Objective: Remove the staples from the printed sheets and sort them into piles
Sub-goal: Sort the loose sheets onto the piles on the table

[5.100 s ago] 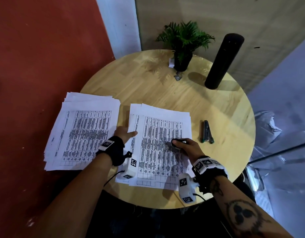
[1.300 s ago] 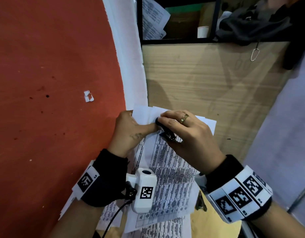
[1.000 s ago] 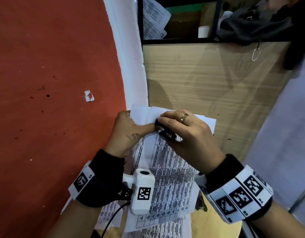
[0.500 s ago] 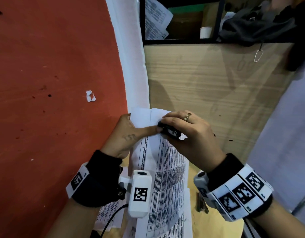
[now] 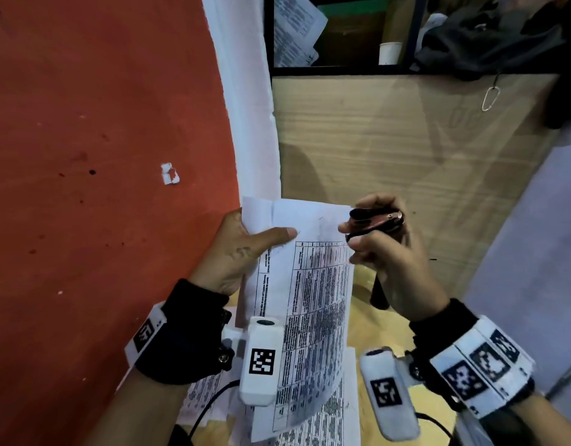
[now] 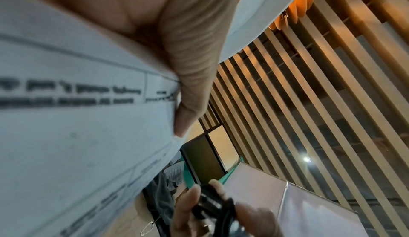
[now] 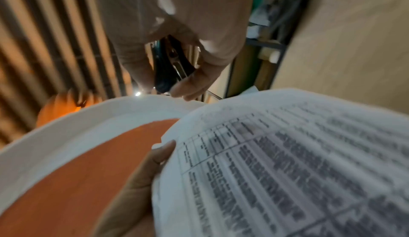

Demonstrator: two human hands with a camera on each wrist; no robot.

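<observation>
Holding printed sheets (image 5: 313, 284) in left hand (image 5: 232, 255), right hand (image 5: 390, 262) gripping staple remover (image 5: 374, 222).

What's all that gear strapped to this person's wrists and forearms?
Each wrist carries a black cuff with a white band printed with black square codes: left wrist band, right wrist band. A rounded white camera pod with its own square code hangs under each wrist: left, right. Thin black cables trail from them. The left hand bears a small tattoo.

left hand (image 5: 235, 252) pinching, right hand (image 5: 383, 249) gripping
</observation>
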